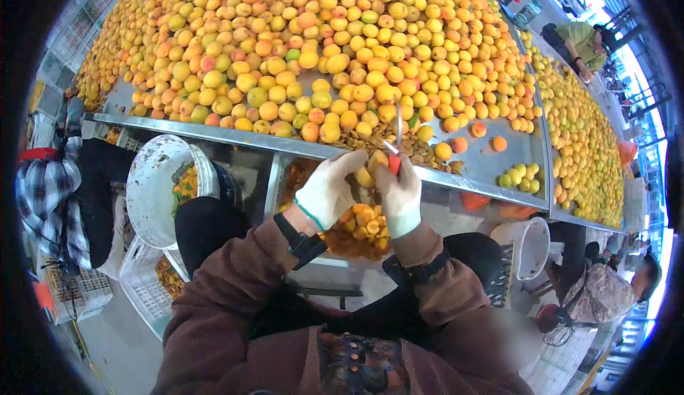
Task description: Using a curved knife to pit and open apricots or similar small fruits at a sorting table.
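My left hand (326, 190), in a white glove with a green cuff, is closed on an apricot (364, 177) at the table's near edge. My right hand (400, 194), also gloved, grips a small knife (394, 163) by its red handle, the thin blade pointing up and away. The two hands nearly meet at the fruit. Below them lie orange apricot halves (363, 222) in a container partly hidden by my hands and arms. Brown apricot pits (422, 154) are heaped on the table just beyond my right hand.
A large pile of whole apricots (285, 46) covers the metal table (491, 174). A stained white bucket (153, 199) and a white crate (146, 288) stand left of my knees; another bucket (533, 249) is at right. People (50, 195) sit nearby on both sides.
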Available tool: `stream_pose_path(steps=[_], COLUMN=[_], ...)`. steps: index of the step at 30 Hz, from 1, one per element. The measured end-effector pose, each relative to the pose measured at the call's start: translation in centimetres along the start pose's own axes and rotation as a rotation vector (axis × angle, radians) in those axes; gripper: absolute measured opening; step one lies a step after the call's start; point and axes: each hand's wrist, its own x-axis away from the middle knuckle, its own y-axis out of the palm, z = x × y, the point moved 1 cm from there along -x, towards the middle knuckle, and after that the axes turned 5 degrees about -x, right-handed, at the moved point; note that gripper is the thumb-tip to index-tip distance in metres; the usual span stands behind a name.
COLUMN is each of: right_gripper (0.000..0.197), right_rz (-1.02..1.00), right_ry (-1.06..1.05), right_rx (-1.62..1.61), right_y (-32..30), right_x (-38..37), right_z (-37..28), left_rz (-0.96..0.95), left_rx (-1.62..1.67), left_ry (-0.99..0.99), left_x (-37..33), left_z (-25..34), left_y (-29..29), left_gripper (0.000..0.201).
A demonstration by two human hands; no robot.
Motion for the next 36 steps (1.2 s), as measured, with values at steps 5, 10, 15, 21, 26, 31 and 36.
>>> stream_pose_path(steps=[5, 10, 15, 21, 26, 31, 36], right_gripper=[0.024, 0.026, 0.024, 0.017, 0.026, 0.034, 0.032], right_rz=[0.154, 0.058, -0.116, 0.002, -0.004, 0.045, 0.06], right_ry=[0.319, 0.227, -0.029, -0.009, 0.119, 0.09, -0.069], right_rx=[-0.397, -0.366, 0.271, -0.023, -0.502, -0.558, -0.365], right_y=[-1.4, -2.7, -1.1, -0.9, -1.7, -1.4, -1.2], right_x=[-1.2, -1.4, -0.1, -0.6, -1.7, -2.0, -1.6], right_z=[-0.8, -0.8, -1.9, -1.5, -4.5, -5.6, -5.9], left_rz=[-0.039, 0.046, 0.083, 0.147, 0.114, -0.02, -0.115], left_rx=[0.879, 0.058, -0.184, -0.207, 0.389, 0.637, 0.358], left_ry=[-0.338, 0.177, -0.002, 0.059, -0.049, -0.404, -0.198], left_x=[-0.5, -0.8, -0.5, 0.2, -0.4, -1.3, -1.5], left_z=[0.7, 0.1, 0.6, 1.4, -0.1, 1.7, 0.5], left_y=[0.9, -0.2, 0.4, 0.9, 1.9, 2.6, 2.7], left_gripper=[0.038, 0.039, 0.045, 0.052, 0.05, 0.046, 0.041])
